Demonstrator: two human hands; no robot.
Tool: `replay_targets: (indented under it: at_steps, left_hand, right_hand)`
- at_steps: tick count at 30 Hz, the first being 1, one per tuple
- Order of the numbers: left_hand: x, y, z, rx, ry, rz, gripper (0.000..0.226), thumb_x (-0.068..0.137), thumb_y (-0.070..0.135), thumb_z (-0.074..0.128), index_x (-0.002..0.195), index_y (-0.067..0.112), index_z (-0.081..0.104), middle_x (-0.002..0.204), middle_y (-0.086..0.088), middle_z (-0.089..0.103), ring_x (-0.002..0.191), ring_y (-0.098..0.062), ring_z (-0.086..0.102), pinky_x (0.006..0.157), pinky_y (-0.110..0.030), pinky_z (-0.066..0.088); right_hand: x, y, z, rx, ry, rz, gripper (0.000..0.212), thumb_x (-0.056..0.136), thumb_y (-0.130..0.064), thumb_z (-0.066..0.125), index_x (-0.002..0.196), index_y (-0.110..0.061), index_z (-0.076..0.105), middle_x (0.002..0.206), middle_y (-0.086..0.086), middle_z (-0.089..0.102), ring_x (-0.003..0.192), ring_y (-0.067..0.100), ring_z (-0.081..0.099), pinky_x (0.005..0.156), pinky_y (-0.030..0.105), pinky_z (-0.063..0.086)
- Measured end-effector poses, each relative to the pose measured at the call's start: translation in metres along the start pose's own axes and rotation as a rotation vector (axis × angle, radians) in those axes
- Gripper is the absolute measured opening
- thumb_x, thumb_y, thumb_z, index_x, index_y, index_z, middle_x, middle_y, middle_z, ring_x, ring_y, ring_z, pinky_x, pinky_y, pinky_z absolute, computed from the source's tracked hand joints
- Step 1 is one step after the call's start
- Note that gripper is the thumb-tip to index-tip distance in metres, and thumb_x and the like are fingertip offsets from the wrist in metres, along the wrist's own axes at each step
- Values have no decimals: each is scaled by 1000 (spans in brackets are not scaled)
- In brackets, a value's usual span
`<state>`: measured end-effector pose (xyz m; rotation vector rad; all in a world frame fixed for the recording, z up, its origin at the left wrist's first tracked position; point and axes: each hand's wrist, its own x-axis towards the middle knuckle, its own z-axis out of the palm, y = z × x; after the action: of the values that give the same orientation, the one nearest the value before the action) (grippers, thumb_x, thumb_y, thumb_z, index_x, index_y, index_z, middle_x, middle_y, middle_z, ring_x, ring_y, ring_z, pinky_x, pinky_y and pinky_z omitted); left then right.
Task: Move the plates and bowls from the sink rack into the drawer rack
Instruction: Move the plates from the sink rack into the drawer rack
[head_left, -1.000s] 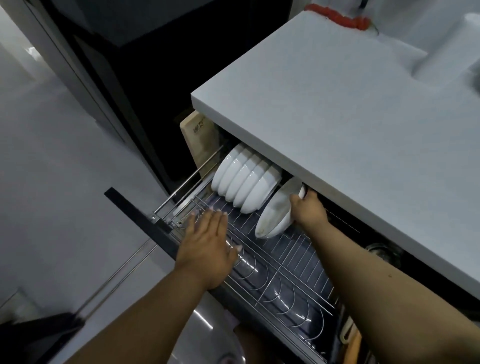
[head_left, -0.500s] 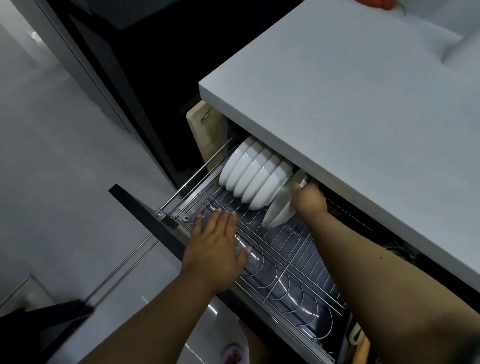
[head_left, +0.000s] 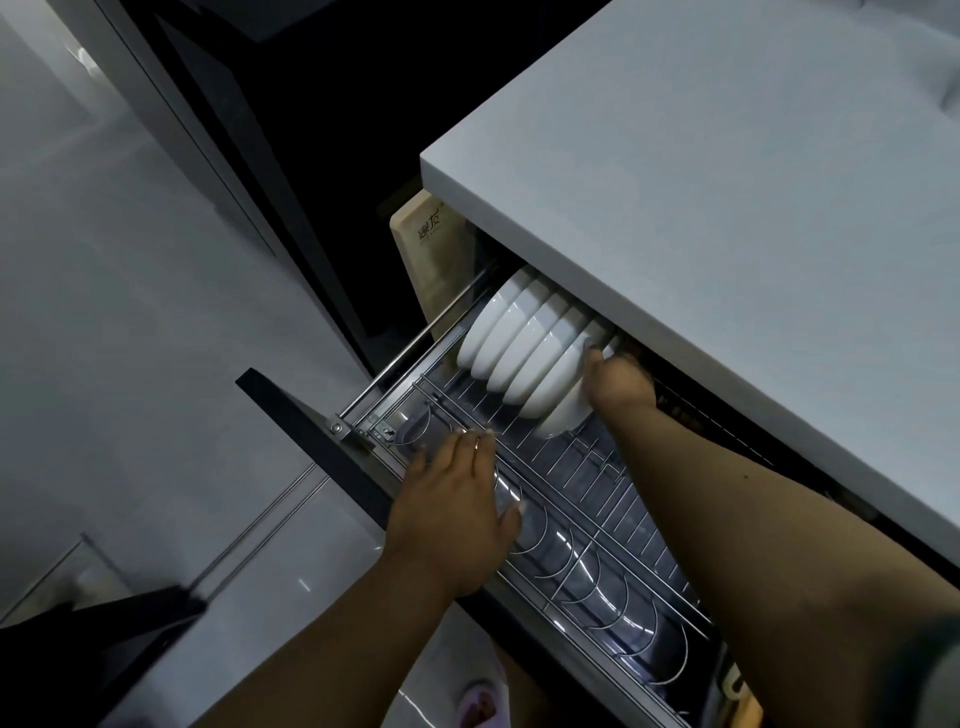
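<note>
A pulled-out wire drawer rack (head_left: 597, 525) sits under the white countertop. Several white bowls (head_left: 514, 343) stand on edge in a row at its far left end. My right hand (head_left: 618, 379) reaches under the counter edge and grips the rim of the nearest white bowl (head_left: 563, 415), which is pressed against the row. My left hand (head_left: 457, 514) lies flat with fingers spread on the rack's front rail, holding nothing. The sink rack is out of view.
The white countertop (head_left: 727, 234) overhangs the back of the drawer. A wooden cutting board (head_left: 431, 249) stands upright at the drawer's far left. The dark drawer front (head_left: 311, 431) juts toward the grey floor. A slippered foot (head_left: 480, 706) shows below.
My right hand has pushed the bowl left and upright until it joined the row of bowls. My left hand stayed on the front rail. The camera shifted.
</note>
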<state>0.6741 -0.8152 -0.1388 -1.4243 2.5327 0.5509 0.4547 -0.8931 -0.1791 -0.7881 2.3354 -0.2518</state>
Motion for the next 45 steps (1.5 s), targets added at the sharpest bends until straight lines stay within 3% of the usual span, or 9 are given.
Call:
replay_targets:
  at_steps: [12,17,20,24,31,37,45]
  left_hand:
    - [0,-2,3,-36,48,5,75,95,58,30,152,15,8,157,-3,20,144,-18,17,116,-37,17]
    - [1,-2,5,-39,77,-4,74,94,57,32,151,15,12,154,-2,28,139,-18,25,112,-34,22]
    - [0,-2,6,-68,87,-15,73,94,55,33,151,15,13,153,-2,31,139,-17,27,110,-32,26]
    - [-5,-1,3,-115,102,-25,68,95,53,36,151,17,17,150,-1,37,136,-17,35,106,-31,32]
    - [-22,15,-5,-317,43,-53,61,98,42,41,150,18,21,152,-4,34,136,-22,36,105,-35,36]
    - [-56,48,-15,-313,115,-4,54,98,39,43,146,17,31,136,-7,51,117,-23,53,94,-34,46]
    - [-96,98,-29,-181,194,128,47,96,42,42,137,20,37,112,-2,66,104,-24,61,81,-37,50]
  right_hand:
    - [9,1,0,30,-43,-11,71,99,-53,24,134,6,45,140,24,45,131,34,42,103,32,34]
    - [0,10,1,114,10,-10,71,96,-56,33,129,6,46,132,25,53,124,37,49,97,34,40]
    - [-16,16,1,180,70,-29,67,95,-53,42,132,3,41,135,28,46,124,41,46,99,38,38]
    - [-49,30,-1,215,99,-158,58,95,-47,46,135,-5,39,135,24,42,122,40,45,96,37,38]
    - [-110,69,-29,162,197,-375,48,96,-43,46,130,-10,51,124,14,54,113,28,52,88,31,39]
    - [-158,108,-56,117,260,-435,46,95,-45,47,126,-13,56,114,10,60,107,25,54,87,31,42]
    - [-227,157,-97,138,375,-490,42,94,-46,47,120,-15,61,108,3,60,103,19,54,80,26,38]
